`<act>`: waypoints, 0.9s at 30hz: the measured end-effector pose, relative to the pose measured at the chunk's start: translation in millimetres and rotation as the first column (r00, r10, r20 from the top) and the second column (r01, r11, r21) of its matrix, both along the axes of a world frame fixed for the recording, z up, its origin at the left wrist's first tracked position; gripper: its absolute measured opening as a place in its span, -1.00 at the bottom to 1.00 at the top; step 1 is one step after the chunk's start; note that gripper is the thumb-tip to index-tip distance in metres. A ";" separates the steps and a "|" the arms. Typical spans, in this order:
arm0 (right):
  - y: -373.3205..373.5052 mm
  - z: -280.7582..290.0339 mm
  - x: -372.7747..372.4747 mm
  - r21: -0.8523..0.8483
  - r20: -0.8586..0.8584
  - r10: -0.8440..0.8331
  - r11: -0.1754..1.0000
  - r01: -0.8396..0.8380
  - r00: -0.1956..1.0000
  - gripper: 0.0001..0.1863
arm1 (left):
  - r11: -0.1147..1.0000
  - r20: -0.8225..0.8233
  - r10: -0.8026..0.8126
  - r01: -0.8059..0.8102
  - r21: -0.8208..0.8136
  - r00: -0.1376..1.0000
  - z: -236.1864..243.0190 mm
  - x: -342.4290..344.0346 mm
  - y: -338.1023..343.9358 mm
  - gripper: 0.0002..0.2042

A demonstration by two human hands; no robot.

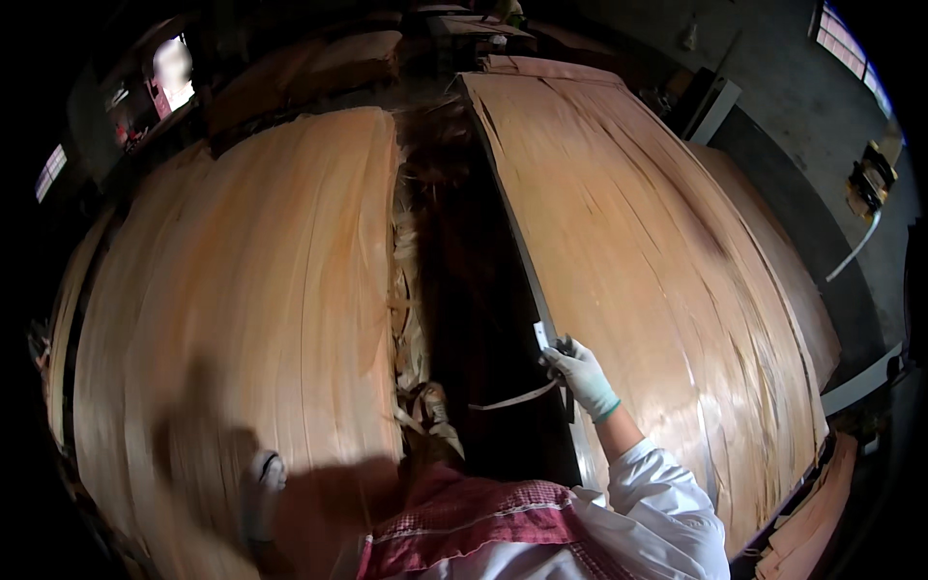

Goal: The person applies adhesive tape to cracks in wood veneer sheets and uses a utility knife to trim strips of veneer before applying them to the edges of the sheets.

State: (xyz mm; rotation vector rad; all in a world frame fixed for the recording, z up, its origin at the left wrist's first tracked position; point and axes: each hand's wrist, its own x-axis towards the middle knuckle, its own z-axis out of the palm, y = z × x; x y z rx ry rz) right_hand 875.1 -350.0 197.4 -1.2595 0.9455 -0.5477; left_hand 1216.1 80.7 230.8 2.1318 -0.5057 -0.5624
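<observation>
In my gloved right hand (578, 377) a small white flat object (540, 335) is gripped between closed fingers, at the dark-edged left side of the right-hand veneer stack (643, 242). A pale narrow strip (507, 399) curves leftward from below that hand over the dark gap. Low on the left, my gloved left hand (266, 474) is over or on the left veneer stack (242, 261); its fingers are dim and blurred, so their grip is unclear.
My shoe (435, 406) shows in the gap beside ragged veneer scraps (411, 280). More stacks (343, 53) stand behind, loose pinkish sheets (802, 512) at lower right. A dark appliance with a white cable (870, 179) is at the right wall; a bright opening (172, 72) is at back left.
</observation>
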 end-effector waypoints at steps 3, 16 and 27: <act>-69.9 -11.5 32.7 0.042 0.054 -0.123 0.992 0.121 0.991 -0.87 | 0.987 0.044 -0.145 0.147 -0.057 0.988 -20.8 81.4 -107.3 -0.84; -321.9 12.9 160.9 0.119 -0.015 -0.397 0.910 0.396 0.918 -0.81 | 0.558 0.511 -0.764 0.802 0.215 0.394 131.8 287.4 -669.0 -0.72; -533.1 -44.0 317.1 0.262 0.062 -0.519 0.833 0.488 0.853 -0.83 | 0.291 0.182 -0.940 0.957 -0.018 0.289 59.3 383.0 -1070.9 -0.76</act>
